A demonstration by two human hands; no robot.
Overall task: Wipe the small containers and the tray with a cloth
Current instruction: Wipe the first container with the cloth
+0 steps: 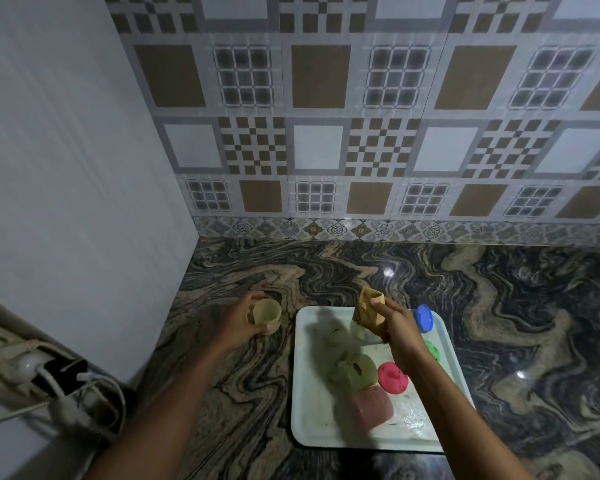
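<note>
Yellow cup (pixel 266 316) gripped in left hand (pixel 238 320), cloth (pixel 366 311) pinched in right hand (pixel 400 329), whose wrist half-hides green container (pixel 433 349).

1. Right of the tray (pixel 300 375) we've got the widest open stretch of countertop (pixel 499 306), running back to the tiled wall (pixel 361 133).
2. The left side is tighter. The plain wall (pixel 66 168) closes it off, and a power strip (pixel 32 368) with cables sits at the near-left corner.
3. Between tray and plain wall, our left hand (pixel 238 322) with the yellow cup (pixel 265 317) fills the far part of that strip; the near part is open.
4. On the tray, the left side is mostly bare. The pink container (pixel 373 407), pale container (pixel 355 370), red lid (pixel 392 377), green container (pixel 433 349) and blue lid (pixel 424 317) crowd the middle and right.
5. Our right hand (pixel 395 327) with the cloth (pixel 368 310) hangs over the tray's far end.
</note>
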